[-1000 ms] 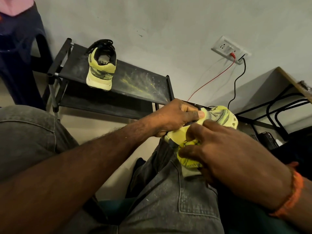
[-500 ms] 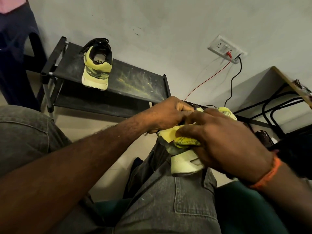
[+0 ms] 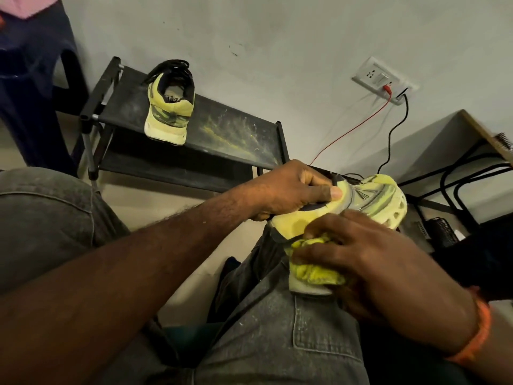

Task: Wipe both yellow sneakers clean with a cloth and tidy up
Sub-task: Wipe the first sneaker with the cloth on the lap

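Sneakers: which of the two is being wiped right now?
The sneaker over the lap: the left hand grips it while the right hand presses a yellow cloth against it. The other sneaker stands untouched on the black rack.

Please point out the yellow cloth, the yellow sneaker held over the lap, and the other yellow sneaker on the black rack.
Crumpled yellow cloth [image 3: 313, 269]: head view, bunched folds.
Held yellow sneaker [image 3: 372, 200]: head view, side panel.
Yellow sneaker on rack [image 3: 169, 115]: head view, heel.
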